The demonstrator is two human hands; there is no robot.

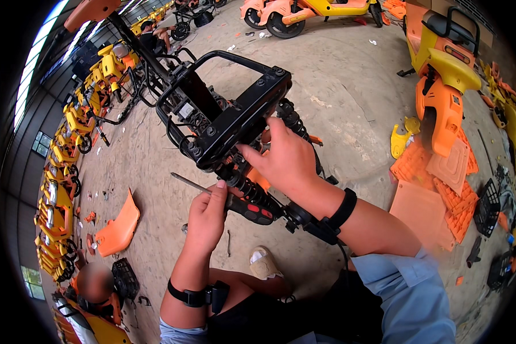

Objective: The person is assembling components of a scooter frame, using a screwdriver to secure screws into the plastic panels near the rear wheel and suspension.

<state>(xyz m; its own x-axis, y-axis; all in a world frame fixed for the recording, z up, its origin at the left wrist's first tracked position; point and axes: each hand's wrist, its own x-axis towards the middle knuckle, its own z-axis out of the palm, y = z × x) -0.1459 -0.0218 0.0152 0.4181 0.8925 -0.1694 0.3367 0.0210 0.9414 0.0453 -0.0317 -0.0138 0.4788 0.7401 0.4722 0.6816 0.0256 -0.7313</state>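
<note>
Light-blue sleeve (407,298) pushed up near the elbow, a worker leans over the black metal frame (238,121) of a partly stripped scooter on a concrete floor (350,109). At the frame's near left side, the left hand (206,215) has its grip closed around a screwdriver (257,212), the red-and-black handle toward the worker's right and the bare shaft pointing up and to the left, its tip apart from the frame. The right hand (289,157) reaches under the frame's near edge, thumb and forefinger spread along it; the other fingertips are hidden, so whether that grip is closed on any part cannot be told. Dark coil-spring shock absorbers (251,192) hang below the frame, and wiring (186,110) shows inside it. Black straps (343,209) circle both forearms, and a pale shoe (264,262) stands on the floor below. To the left lies a curved orange panel (119,228), with a long row of yellow scooters (63,215) along the wall. To the right, flat orange panels (421,209) overlap on the floor near an orange-and-yellow scooter (446,109) and a black crate (487,207). Another person (149,39) sits in the background at upper left.
</note>
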